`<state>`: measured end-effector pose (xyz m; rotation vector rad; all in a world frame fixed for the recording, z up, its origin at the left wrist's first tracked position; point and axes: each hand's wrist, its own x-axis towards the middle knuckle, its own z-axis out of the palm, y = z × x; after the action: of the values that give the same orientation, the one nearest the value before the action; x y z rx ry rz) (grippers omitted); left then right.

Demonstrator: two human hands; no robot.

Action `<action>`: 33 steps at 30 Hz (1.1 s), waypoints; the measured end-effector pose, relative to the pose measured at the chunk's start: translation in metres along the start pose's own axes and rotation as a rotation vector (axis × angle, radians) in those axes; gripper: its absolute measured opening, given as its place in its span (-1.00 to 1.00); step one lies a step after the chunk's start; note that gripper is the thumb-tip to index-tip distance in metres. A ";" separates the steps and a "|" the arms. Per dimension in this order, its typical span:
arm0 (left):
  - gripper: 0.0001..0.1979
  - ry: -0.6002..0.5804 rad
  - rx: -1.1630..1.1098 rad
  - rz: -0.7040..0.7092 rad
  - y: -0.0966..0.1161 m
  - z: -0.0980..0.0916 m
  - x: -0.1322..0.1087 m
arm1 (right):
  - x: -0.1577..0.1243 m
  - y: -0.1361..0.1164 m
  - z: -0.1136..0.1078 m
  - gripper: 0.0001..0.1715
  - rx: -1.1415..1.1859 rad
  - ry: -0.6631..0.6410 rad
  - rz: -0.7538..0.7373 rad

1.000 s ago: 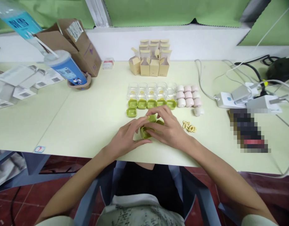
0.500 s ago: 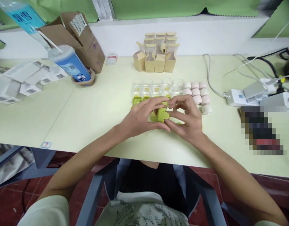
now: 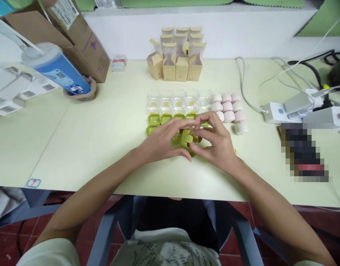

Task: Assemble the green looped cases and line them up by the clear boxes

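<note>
My left hand (image 3: 161, 142) and my right hand (image 3: 215, 142) meet over the pale table (image 3: 98, 147), fingers pinched around a small green plastic case (image 3: 185, 137) held just above the surface. Right behind the hands lies a row of green square trays (image 3: 160, 119), then a row of clear plastic boxes (image 3: 172, 101). Pink and white rounded cases (image 3: 227, 107) sit to the right of those. A small yellow piece shows by my right wrist, mostly hidden.
Small tan cartons (image 3: 177, 55) stand at the back centre. A blue-labelled cylinder (image 3: 55, 70) and a brown cardboard box (image 3: 83, 40) are at the back left, white boxes (image 3: 9, 96) further left. Cables and white adapters (image 3: 297, 107) lie at the right.
Both hands lifted the green case from the table's front part and carried it toward the rows of trays; the right fingers now close over its top. The camera tilted down slightly.
</note>
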<state>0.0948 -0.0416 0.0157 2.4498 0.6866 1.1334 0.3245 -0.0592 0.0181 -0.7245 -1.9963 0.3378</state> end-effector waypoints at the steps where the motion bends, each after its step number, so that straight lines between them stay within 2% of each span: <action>1: -0.21 -0.024 0.015 0.001 -0.001 -0.001 -0.002 | 0.000 0.000 0.000 -0.82 0.008 -0.009 0.002; 5: -0.44 -0.023 0.082 0.003 -0.002 -0.003 -0.005 | 0.003 0.000 -0.002 -0.83 0.051 -0.007 -0.017; 7: -0.50 -0.022 0.097 0.009 -0.003 -0.006 -0.004 | 0.006 -0.002 -0.009 -0.84 0.082 -0.001 0.016; 10: -0.57 0.007 0.136 0.026 -0.007 -0.016 -0.002 | 0.013 -0.008 -0.030 -0.86 0.125 -0.003 0.141; 13: -0.58 0.047 0.183 0.027 -0.014 -0.033 -0.003 | 0.018 -0.007 -0.063 -0.93 0.144 -0.028 0.314; 14: -0.56 0.059 0.208 0.019 -0.016 -0.038 -0.004 | 0.019 -0.003 -0.075 -0.92 0.125 -0.072 0.376; 16: -0.55 0.084 0.260 0.009 -0.021 -0.047 -0.008 | 0.018 0.011 -0.097 -0.82 0.024 -0.247 0.458; 18: -0.56 0.104 0.284 0.017 -0.025 -0.052 -0.012 | 0.014 0.029 -0.112 -0.72 -0.068 -0.454 0.438; 20: -0.58 0.110 0.278 0.042 -0.028 -0.051 -0.016 | 0.011 0.042 -0.116 -0.62 -0.070 -0.555 0.345; 21: -0.59 0.101 0.273 0.049 -0.029 -0.049 -0.017 | 0.010 0.044 -0.112 -0.59 -0.080 -0.544 0.304; 23: -0.62 0.053 0.276 0.049 -0.032 -0.045 -0.019 | 0.012 0.039 -0.095 -0.60 -0.122 -0.443 0.242; 24: -0.64 0.023 0.283 0.043 -0.033 -0.044 -0.021 | 0.013 0.032 -0.082 -0.62 -0.141 -0.375 0.214; 26: -0.71 -0.028 0.298 0.046 -0.035 -0.042 -0.023 | 0.016 0.013 -0.052 -0.60 -0.112 -0.332 0.143; 27: -0.75 -0.044 0.305 0.055 -0.036 -0.041 -0.025 | 0.016 0.005 -0.037 -0.65 -0.125 -0.307 0.127; 28: -0.78 -0.056 0.310 0.068 -0.037 -0.041 -0.026 | 0.015 -0.003 -0.022 -0.73 -0.166 -0.320 0.119; 30: -0.81 -0.081 0.330 0.084 -0.039 -0.041 -0.028 | 0.011 -0.011 -0.001 -0.58 -0.265 -0.356 0.142; 31: -0.80 -0.092 0.347 0.086 -0.040 -0.041 -0.029 | 0.009 -0.012 0.006 -0.49 -0.296 -0.382 0.162; 33: -0.76 -0.102 0.388 0.087 -0.041 -0.040 -0.030 | 0.006 -0.011 0.010 -0.46 -0.300 -0.412 0.191</action>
<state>0.0357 -0.0200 0.0014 2.8633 0.8420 0.9707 0.3096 -0.0641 0.0225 -1.1107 -2.4036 0.3209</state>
